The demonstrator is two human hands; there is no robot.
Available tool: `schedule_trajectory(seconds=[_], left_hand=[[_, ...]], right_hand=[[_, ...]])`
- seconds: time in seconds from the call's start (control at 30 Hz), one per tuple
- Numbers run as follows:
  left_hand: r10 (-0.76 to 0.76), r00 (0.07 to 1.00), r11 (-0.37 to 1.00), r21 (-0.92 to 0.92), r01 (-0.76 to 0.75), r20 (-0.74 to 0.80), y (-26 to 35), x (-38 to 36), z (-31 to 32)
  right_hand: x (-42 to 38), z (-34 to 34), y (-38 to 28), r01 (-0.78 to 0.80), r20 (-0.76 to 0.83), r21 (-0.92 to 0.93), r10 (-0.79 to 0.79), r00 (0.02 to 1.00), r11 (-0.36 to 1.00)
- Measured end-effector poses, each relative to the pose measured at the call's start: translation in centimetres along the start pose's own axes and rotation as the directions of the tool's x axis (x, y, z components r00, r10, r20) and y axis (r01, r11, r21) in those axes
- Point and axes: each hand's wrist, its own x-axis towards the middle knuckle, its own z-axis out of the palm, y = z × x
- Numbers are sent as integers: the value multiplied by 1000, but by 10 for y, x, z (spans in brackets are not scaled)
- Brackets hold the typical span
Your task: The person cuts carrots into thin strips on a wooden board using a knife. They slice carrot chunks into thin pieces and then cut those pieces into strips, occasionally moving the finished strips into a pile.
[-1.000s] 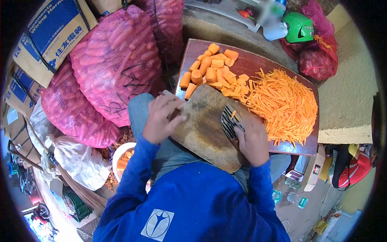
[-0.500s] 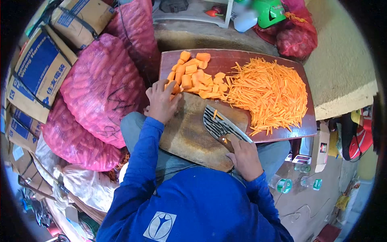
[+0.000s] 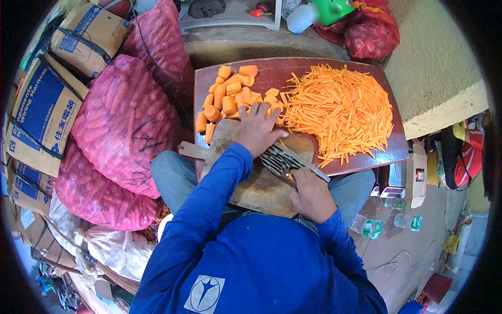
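Head view: I have my left hand [image 3: 257, 129] spread over orange carrot slices [image 3: 271, 98]; my right hand [image 3: 314, 196] grips a wooden-handled, black-patterned knife [image 3: 278, 158] at the brown wooden board [image 3: 259, 194]. Many thin orange strips [image 3: 342, 112] are cut; thick orange chunks [image 3: 212, 113] are not. A blue-and-tan cardboard box [image 3: 39, 118] reads "Wiring Harness".

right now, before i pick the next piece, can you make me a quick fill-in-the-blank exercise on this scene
The right hand grips the knife by its ____.
The shredded carrot lies to the ____ of the carrot chunks.
The large pink mesh sacks are on the person's ____ side.
The sleeves on both arms are ____.

Missing words: handle; right; left; blue
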Motion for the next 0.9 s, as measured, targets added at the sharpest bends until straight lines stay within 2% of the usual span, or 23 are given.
schedule_trajectory(seconds=[0.03, 0.07, 0.1, 0.2, 0.23, 0.27, 0.3, 0.37, 0.43, 0.5, 0.57, 0.6, 0.7, 0.73, 0.77, 0.83, 0.87, 0.9], left_hand=[[21, 999, 999, 29, -20, -29, 0, 5, 2], [48, 989, 999, 13, -47, -139, 0, 7, 2], [53, 989, 999, 10, -52, -138, -1, 6, 3], [-74, 953, 994, -96, 47, -294, -8, -8, -4], [-75, 955, 994, -96, 49, -287, -14, -14, -6], [-115, 955, 989, -116, 86, -272, -20, -23, -8], [-156, 954, 983, -136, 124, -258, -25, -30, -11], [-172, 951, 978, -162, 133, -258, -28, -37, -17], [-199, 963, 970, -175, 168, -182, -26, -42, -23], [-188, 964, 973, -171, 156, -189, -23, -44, -25], [-173, 966, 976, -168, 141, -193, -20, -44, -25], [-188, 962, 974, -162, 157, -197, -19, -44, -25], [-193, 963, 976, -140, 169, -188, -23, -42, -26], [-190, 965, 978, -124, 169, -179, -26, -41, -26], [-188, 966, 978, -124, 168, -179, -30, -37, -26], [-106, 980, 994, 1, 108, -167, -42, -28, -24], [-104, 980, 994, 3, 106, -170, -48, -23, -22], [-91, 986, 994, 39, 97, -142, -54, -16, -18]], right_hand=[[0, -3, -2, -31, 16, 0, 31, 999, 1000], [0, -6, -2, -34, 12, -1, 34, 999, 999], [0, -7, -2, -23, -55, 45, 26, 998, 999], [-4, -10, 8, -2, -173, 104, 20, 985, 995], [-6, -12, 14, 15, -219, 116, 11, 976, 993], [-4, -16, 21, -72, -215, 127, 98, 972, 989], [1, -21, 29, -73, -209, 132, 100, 973, 989], [14, -32, 44, -138, -311, 111, 166, 936, 984], [20, -38, 48, -134, -332, 169, 185, 925, 976], [23, -45, 43, -130, -347, 227, 205, 915, 965], [19, -51, 33, -290, 14, 555, 339, 941, 780], [16, -43, 36, -215, 14, 595, 257, 966, 775], [13, -31, 45, -257, 104, 533, 239, 965, 806], [14, -25, 44, -291, 30, 580, 337, 941, 761], [14, -25, 46, -290, 29, 581, 337, 941, 761], [18, -28, 47, -143, -338, 396, 289, 896, 907], [18, -36, 48, -224, -217, 507, 374, 902, 833], [18, -38, 48, -220, -223, 506, 373, 901, 834]])
